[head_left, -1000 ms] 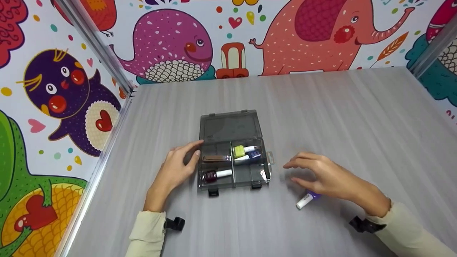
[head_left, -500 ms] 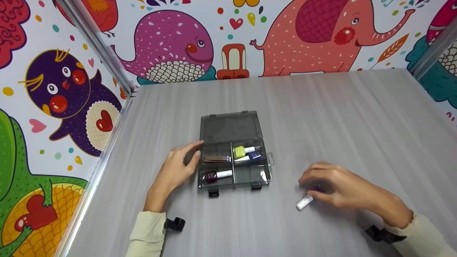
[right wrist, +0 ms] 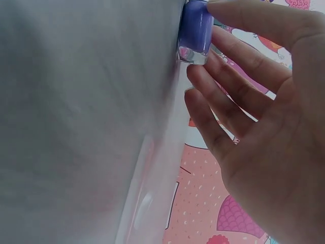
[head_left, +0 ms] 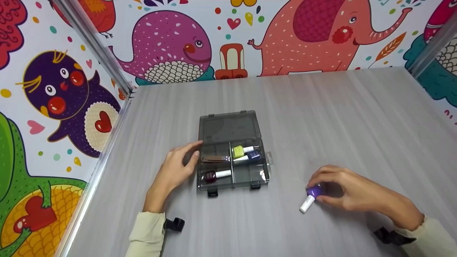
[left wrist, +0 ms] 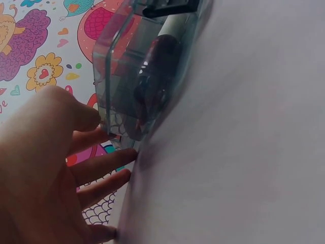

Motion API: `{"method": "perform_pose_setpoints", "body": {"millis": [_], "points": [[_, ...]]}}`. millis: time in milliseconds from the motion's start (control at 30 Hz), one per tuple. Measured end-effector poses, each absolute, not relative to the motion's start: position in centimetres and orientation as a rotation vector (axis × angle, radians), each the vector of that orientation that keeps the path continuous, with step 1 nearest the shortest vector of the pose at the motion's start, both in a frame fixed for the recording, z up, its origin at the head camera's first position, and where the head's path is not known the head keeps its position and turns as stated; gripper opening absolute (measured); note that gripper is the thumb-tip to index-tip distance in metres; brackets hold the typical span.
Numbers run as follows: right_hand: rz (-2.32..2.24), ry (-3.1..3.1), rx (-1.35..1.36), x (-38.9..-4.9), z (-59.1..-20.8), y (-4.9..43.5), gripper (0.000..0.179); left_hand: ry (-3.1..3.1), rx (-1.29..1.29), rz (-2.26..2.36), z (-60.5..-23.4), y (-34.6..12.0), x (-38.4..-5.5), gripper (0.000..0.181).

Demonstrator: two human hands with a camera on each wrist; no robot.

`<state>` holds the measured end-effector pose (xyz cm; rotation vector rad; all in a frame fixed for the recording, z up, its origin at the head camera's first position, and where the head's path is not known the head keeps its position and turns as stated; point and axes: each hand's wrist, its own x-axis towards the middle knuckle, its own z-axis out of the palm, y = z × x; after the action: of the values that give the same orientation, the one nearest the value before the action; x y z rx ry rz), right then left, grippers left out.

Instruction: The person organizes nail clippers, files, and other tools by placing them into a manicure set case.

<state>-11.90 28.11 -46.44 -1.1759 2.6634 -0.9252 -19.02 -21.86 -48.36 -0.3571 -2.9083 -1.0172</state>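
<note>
My right hand [head_left: 348,189] pinches a purple nail polish bottle [head_left: 314,191] between thumb and fingers; its white cap points toward the front left. In the right wrist view the thumb touches the side of the purple glass [right wrist: 196,28]. A grey see-through divided box [head_left: 246,175] stands with its lid raised back. My left hand [head_left: 176,166] rests against the box's left side, fingers fairly straight. Inside the box lie a nail clipper [head_left: 215,159], a dark red polish bottle [head_left: 210,176], a yellow one [head_left: 238,151] and a navy one [head_left: 253,155].
The box's lid [head_left: 230,126] lies toward the back of the grey table [head_left: 339,114]. Two black latches [head_left: 212,192] stick out at the box's front. Walls printed with cartoon animals [head_left: 171,43] border the back and left of the table.
My right hand has moved right and toward me to the purple nail polish bottle and taken hold of it. The bottle has shifted slightly. My left hand stays by the box.
</note>
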Motion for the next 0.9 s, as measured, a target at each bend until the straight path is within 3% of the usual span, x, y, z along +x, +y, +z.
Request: {"method": "perform_pose_setpoints", "body": {"millis": [267,900], "points": [[-1.005,2.653,-1.174,-11.77,-46.87,27.90,0.025,-2.906,-0.357,-1.024,-48.29,-21.84,-18.97,0.043],[-1.020,2.630,-1.217,-11.91,-46.76,27.70,0.032,-2.869,-0.385,-1.023,-48.59,-21.90,-19.01,0.043]]}}
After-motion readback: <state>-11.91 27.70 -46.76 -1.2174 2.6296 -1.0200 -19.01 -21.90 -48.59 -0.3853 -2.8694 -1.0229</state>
